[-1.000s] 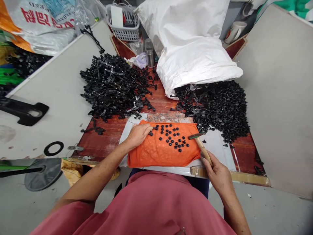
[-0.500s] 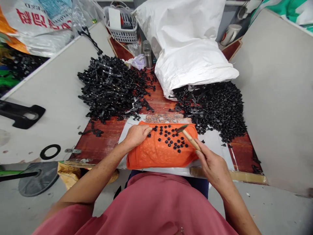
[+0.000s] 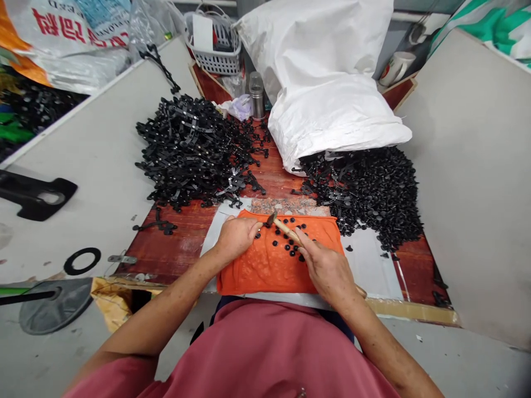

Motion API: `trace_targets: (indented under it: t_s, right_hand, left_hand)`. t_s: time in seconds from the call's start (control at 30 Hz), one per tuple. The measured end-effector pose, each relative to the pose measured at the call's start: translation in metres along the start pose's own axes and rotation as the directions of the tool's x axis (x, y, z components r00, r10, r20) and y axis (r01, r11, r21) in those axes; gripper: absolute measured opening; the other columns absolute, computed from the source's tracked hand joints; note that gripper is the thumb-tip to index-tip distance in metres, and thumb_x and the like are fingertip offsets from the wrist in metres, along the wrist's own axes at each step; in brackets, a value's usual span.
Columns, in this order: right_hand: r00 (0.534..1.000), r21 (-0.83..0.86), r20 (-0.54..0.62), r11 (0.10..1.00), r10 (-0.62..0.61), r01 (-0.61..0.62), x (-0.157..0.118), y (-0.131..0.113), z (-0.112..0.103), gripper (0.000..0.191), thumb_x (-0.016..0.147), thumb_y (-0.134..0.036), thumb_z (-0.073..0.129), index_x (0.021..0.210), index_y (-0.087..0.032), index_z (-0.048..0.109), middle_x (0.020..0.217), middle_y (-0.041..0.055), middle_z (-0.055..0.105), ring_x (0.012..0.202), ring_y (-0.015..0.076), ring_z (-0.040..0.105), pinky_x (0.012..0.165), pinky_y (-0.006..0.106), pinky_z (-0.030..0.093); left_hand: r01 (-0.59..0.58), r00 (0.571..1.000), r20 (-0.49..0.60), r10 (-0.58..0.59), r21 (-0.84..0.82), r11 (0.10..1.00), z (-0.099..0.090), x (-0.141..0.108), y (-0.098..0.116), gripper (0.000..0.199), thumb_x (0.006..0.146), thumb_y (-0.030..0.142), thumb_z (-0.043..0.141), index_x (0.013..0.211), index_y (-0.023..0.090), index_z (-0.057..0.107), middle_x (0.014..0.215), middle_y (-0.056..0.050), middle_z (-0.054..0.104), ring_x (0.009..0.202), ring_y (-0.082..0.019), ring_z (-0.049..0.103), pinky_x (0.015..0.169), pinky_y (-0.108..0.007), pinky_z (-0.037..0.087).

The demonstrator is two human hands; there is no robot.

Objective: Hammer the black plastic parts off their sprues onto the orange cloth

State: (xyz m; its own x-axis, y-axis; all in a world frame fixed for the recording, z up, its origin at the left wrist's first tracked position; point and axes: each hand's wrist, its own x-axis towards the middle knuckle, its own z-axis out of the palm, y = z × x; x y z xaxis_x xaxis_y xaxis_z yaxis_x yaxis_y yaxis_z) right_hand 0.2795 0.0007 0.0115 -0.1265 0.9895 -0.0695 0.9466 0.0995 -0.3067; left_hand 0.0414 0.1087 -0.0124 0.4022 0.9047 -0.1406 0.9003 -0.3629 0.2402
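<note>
My right hand [image 3: 329,268] is closed round the wooden handle of a small hammer [image 3: 286,229]. The hammer's dark head is down at the fingertips of my left hand [image 3: 238,236], over the upper left of an orange cloth [image 3: 265,271]. Thumb and fingers of the left hand pinch a small black plastic part [image 3: 265,224], mostly hidden by the fingers and the hammer head. Scattered on the cloth are several small round black caps [image 3: 287,247]; my right hand hides some of them.
A heap of black jointed plastic pieces [image 3: 191,149] lies on the red wooden table at left. At right, small black parts [image 3: 377,193] spill from a white sack [image 3: 336,105]. Grey side panels [image 3: 468,177] flank the table. A metal bottle [image 3: 257,99] and a basket [image 3: 218,55] stand behind.
The hammer has swung left with my right hand, from above the caps at the cloth's right to my left fingertips. My left hand stays nearly in place, still pinching.
</note>
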Motion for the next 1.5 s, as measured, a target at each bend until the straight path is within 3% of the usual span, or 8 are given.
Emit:
trace_targets:
  t_s: [0.37, 0.73, 0.83, 0.93, 1.03, 1.2, 1.37, 1.5]
  right_hand:
    - [1.0, -0.068, -0.008, 0.998, 0.004, -0.004, 0.008, -0.002, -0.005, 0.054, 0.109, -0.029, 0.036, 0.163, -0.031, 0.036, 0.099, 0.0069, 0.077, 0.08, 0.0207, 0.072, 0.073, 0.029, 0.055]
    - [0.99, -0.238, 0.136, 0.971, 0.026, 0.007, 0.011, -0.01, -0.012, 0.056, 0.108, -0.031, 0.04, 0.163, -0.035, 0.033, 0.091, 0.0057, 0.076, 0.07, 0.0211, 0.071, 0.063, 0.028, 0.049]
    - [0.985, -0.266, 0.168, 0.964, 0.047, -0.001, 0.014, -0.012, -0.012, 0.055, 0.108, -0.035, 0.04, 0.162, -0.036, 0.034, 0.088, 0.0052, 0.076, 0.069, 0.0219, 0.071, 0.062, 0.029, 0.048]
    - [0.988, -0.218, 0.15, 0.976, 0.03, 0.003, 0.014, -0.009, -0.009, 0.055, 0.108, -0.034, 0.04, 0.162, -0.035, 0.034, 0.088, 0.0041, 0.076, 0.071, 0.0219, 0.072, 0.063, 0.029, 0.048]
    - [0.993, -0.188, 0.114, 0.982, 0.011, 0.011, 0.012, -0.006, -0.005, 0.054, 0.108, -0.032, 0.04, 0.162, -0.033, 0.035, 0.091, 0.0047, 0.078, 0.075, 0.0215, 0.073, 0.065, 0.029, 0.05]
    - [0.991, -0.23, 0.127, 0.973, 0.034, -0.004, 0.01, -0.008, -0.003, 0.054, 0.108, -0.033, 0.04, 0.162, -0.033, 0.035, 0.09, 0.0052, 0.078, 0.073, 0.0232, 0.074, 0.06, 0.03, 0.05]
    - [0.993, -0.266, 0.116, 0.963, 0.003, 0.028, 0.007, -0.01, -0.002, 0.054, 0.108, -0.031, 0.04, 0.162, -0.03, 0.036, 0.089, 0.0066, 0.076, 0.071, 0.023, 0.073, 0.059, 0.03, 0.049]
    - [0.996, -0.293, 0.084, 0.956, -0.002, 0.026, 0.006, -0.012, 0.002, 0.054, 0.107, -0.031, 0.041, 0.161, -0.034, 0.037, 0.089, 0.0049, 0.074, 0.067, 0.0211, 0.072, 0.056, 0.028, 0.046]
  left_hand:
    - [0.007, 1.0, 0.011, -0.007, -0.011, 1.0, 0.006, 0.001, -0.003, 0.041, 0.105, 0.039, 0.04, 0.091, 0.02, 0.073, 0.092, -0.009, 0.079, 0.089, -0.025, 0.071, 0.078, -0.034, 0.043]
    - [-0.014, 1.0, -0.008, 0.014, -0.029, 0.999, 0.013, 0.003, -0.004, 0.041, 0.105, 0.039, 0.037, 0.084, 0.021, 0.069, 0.089, -0.008, 0.078, 0.088, -0.023, 0.069, 0.079, -0.035, 0.042]
    - [-0.064, 0.994, -0.1, 0.052, -0.123, 0.99, 0.007, -0.001, -0.012, 0.04, 0.104, 0.037, 0.035, 0.095, 0.021, 0.07, 0.096, -0.009, 0.075, 0.095, -0.024, 0.066, 0.087, -0.035, 0.044]
    - [0.006, 0.936, -0.345, -0.062, -0.161, 0.987, -0.005, -0.015, -0.028, 0.038, 0.102, 0.038, 0.038, 0.117, 0.019, 0.066, 0.112, -0.012, 0.069, 0.109, -0.026, 0.061, 0.096, -0.036, 0.043]
    - [0.238, 0.901, -0.321, -0.293, -0.201, 0.95, -0.013, -0.039, -0.036, 0.036, 0.1, 0.041, 0.041, 0.117, 0.02, 0.065, 0.088, -0.007, 0.07, 0.087, -0.024, 0.065, 0.08, -0.033, 0.044]
    - [0.356, 0.927, -0.062, -0.37, -0.168, 0.919, 0.001, -0.056, -0.012, 0.041, 0.101, 0.047, 0.044, 0.129, 0.022, 0.062, 0.08, -0.004, 0.072, 0.075, -0.024, 0.066, 0.067, -0.031, 0.039]
    - [0.243, 0.917, -0.275, -0.29, -0.19, 0.951, 0.012, -0.034, 0.004, 0.042, 0.102, 0.036, 0.044, 0.138, 0.018, 0.057, 0.114, -0.012, 0.074, 0.106, -0.029, 0.065, 0.09, -0.036, 0.045]
    - [0.172, 0.913, -0.272, -0.304, -0.419, 0.892, 0.014, -0.019, 0.01, 0.054, 0.099, 0.021, 0.043, 0.152, 0.02, 0.038, 0.099, -0.005, 0.075, 0.094, -0.023, 0.067, 0.086, -0.033, 0.047]
